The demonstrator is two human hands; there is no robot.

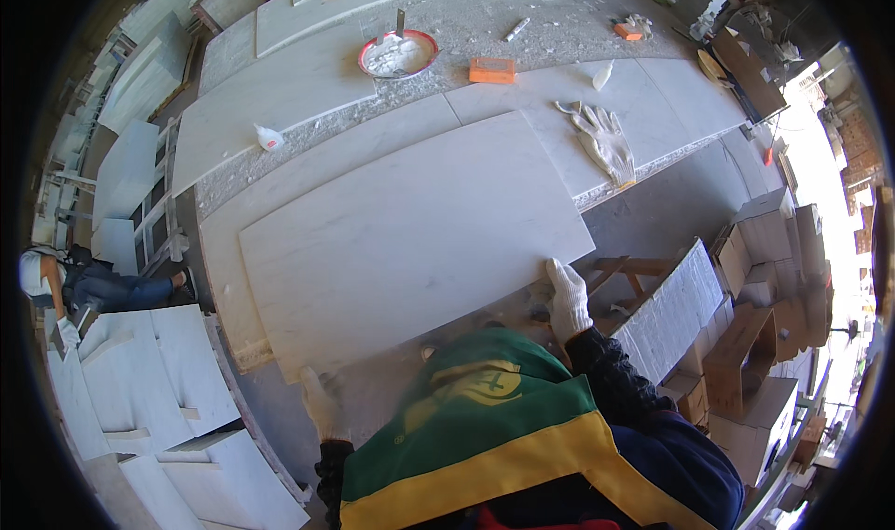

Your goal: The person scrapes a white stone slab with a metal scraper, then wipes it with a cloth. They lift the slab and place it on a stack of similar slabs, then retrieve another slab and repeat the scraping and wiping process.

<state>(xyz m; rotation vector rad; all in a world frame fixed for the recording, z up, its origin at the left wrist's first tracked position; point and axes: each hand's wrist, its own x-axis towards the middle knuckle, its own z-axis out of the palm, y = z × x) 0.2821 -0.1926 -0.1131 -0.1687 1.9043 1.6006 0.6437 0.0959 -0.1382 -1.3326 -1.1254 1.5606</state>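
Two orange blocks (491, 70) (627, 31), one bowl (435, 51)

A dusty grey workbench (569, 38) bearing pale slabs and a few loose things.
White crumbs and powder (466, 17) lie scattered over its bare surface. One slab (280, 87) covers the left part, another (289, 25) the far side. An orange block (492, 70) lies near the middle, a second orange block (627, 32) farther right, a white tube (517, 29) between them. A red-rimmed bowl (434, 56) sits at the left slab's edge.
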